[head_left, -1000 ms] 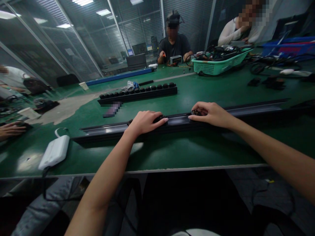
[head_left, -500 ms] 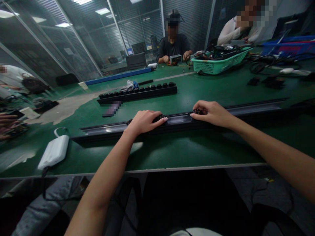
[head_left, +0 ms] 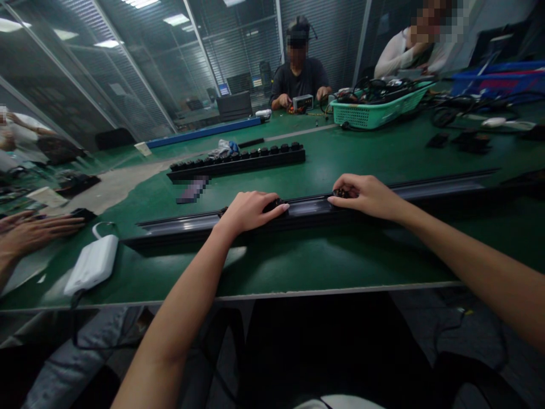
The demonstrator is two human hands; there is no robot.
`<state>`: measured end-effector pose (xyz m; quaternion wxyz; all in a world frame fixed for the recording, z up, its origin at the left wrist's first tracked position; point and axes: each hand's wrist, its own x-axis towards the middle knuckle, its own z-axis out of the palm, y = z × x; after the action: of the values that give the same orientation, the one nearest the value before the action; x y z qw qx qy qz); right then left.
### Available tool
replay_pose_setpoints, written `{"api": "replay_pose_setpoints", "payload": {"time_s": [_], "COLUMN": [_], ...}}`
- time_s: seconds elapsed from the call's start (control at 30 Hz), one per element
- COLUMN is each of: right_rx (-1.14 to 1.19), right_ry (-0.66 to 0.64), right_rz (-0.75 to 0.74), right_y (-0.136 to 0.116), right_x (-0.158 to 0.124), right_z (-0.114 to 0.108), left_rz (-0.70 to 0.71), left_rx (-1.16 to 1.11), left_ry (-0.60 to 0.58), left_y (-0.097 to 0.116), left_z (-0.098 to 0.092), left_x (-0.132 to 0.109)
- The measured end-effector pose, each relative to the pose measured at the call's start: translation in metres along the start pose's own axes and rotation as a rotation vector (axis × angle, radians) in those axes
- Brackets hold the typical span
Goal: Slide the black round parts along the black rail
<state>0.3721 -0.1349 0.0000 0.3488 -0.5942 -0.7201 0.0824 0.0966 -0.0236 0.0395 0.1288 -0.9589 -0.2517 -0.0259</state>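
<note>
A: Where do we find the long black rail [head_left: 179, 226]?

B: It lies flat across the green table [head_left: 298, 267], parallel to the near edge.

A: And the hands?

B: Our left hand [head_left: 247, 211] rests palm-down on the rail, curled over a small black part [head_left: 275, 203]. Our right hand [head_left: 366, 196] pinches another black part [head_left: 340, 193] against the rail. A white box [head_left: 91, 264] sits well left.

Table [head_left: 366, 153]: dark green, with a pale worn patch at 10 o'clock. Long rail [head_left: 443, 190]: black with a grey channel. Socket strip [head_left: 238, 162]: black. Basket [head_left: 374, 113]: mint green, perforated. Power pack [head_left: 91, 264]: white. Far bar [head_left: 204, 132]: blue, possibly plastic.
</note>
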Motion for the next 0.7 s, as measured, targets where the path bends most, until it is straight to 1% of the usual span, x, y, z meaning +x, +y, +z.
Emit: {"api": "replay_pose_setpoints", "payload": {"time_s": [0.33,0.7], "right_rx": [-0.018,-0.057], "right_ry": [0.067,0.084], "right_rz": [0.012,0.002], "right_y": [-0.0004,-0.0002], "right_x": [-0.0006,-0.0012], "right_z": [0.0015,0.001], "left_rz": [-0.004,0.003], "left_rx": [-0.001,-0.001], "left_ry": [-0.006,-0.001], "left_y": [-0.0015,-0.0009], "left_z": [0.0014,0.0008], "left_x": [-0.0004,-0.0007]}}
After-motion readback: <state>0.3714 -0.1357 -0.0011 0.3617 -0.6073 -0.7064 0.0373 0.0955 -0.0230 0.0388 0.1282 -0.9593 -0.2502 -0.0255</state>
